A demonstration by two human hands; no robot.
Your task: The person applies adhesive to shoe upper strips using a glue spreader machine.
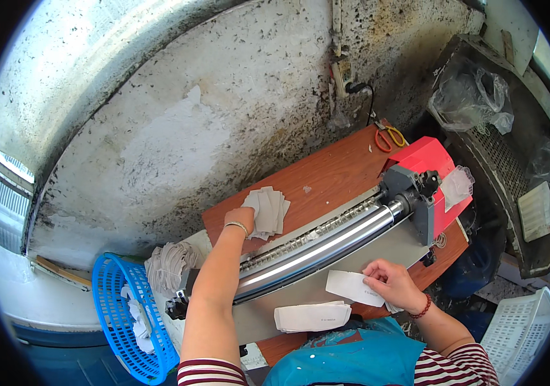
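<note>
My left arm reaches across a long machine with a shiny metal roller [317, 248]. At the left edge of a loose pile of off-white pieces [270, 212] on the wooden table, my left hand [240, 219] is closed; its fingertips are hidden, so what it grips does not show. On the near side of the roller, my right hand [394, 284] pinches the right end of a flat white piece with small print [349, 286]. A neat stack of similar white printed pieces [310, 317] lies left of it, close to my blue apron [346, 358].
Red covers [424, 154] cap the machine's right end. Scissors with orange and yellow handles [387, 136] lie behind it. At left are a bundle of whitish strips [171, 265] and a blue basket [109, 309] containing white scraps. A white basket [513, 331] stands at right; a stained wall rises behind.
</note>
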